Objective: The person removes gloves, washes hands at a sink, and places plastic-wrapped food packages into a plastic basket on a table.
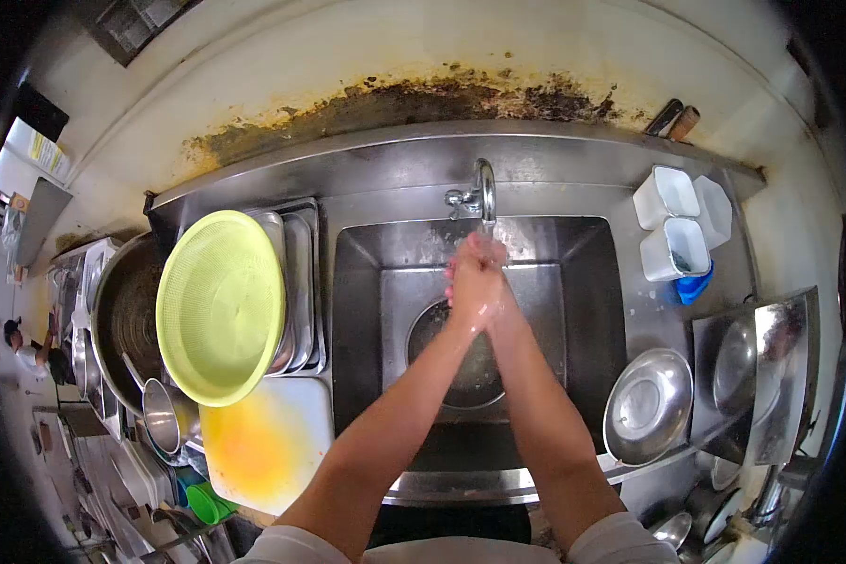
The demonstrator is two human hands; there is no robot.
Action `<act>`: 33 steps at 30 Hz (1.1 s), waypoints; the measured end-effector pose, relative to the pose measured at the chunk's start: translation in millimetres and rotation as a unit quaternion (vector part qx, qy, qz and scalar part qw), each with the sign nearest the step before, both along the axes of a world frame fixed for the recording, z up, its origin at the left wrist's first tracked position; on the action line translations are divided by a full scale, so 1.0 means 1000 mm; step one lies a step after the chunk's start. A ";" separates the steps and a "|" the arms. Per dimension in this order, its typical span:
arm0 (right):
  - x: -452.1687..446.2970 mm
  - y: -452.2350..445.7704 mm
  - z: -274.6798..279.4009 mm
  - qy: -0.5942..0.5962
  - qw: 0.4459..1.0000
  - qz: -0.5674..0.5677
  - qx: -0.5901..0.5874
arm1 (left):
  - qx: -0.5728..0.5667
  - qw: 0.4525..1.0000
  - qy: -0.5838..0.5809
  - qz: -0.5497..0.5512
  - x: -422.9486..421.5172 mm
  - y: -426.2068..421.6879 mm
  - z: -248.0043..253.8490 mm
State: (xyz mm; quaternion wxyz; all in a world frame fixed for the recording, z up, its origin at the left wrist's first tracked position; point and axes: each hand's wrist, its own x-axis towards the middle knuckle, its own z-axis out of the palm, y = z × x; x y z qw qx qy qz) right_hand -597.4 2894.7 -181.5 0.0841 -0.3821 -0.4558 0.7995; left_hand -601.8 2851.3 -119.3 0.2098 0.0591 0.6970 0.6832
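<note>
Both arms reaching forward over sink, slanting in to meet. Hands pressing together just under tap, one lying over other; cannot tell whether holding anything between. Tap standing at sink's back edge. Wet shine showing near wrists.

From the middle of the sink, the faucet stands at twelve o'clock, behind the far rim. The hands meet below its spout, over the basin. At nine o'clock a colander lies over trays, with a wide pan beyond it; at eight lies a cutting board. On the counter, tubs sit at two o'clock and a bowl at four.
</note>
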 end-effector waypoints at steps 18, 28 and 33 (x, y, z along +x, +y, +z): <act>0.093 -0.082 0.102 0.078 0.981 0.043 0.172 | -0.154 0.968 0.163 0.113 -0.035 0.023 -0.055; 0.014 0.002 0.015 0.174 0.955 -0.109 -0.215 | 0.232 0.938 -0.252 0.057 -0.016 0.012 -0.038; -0.041 0.004 -0.009 0.076 0.992 -0.097 0.016 | -0.178 0.912 0.363 0.067 0.039 -0.029 -0.001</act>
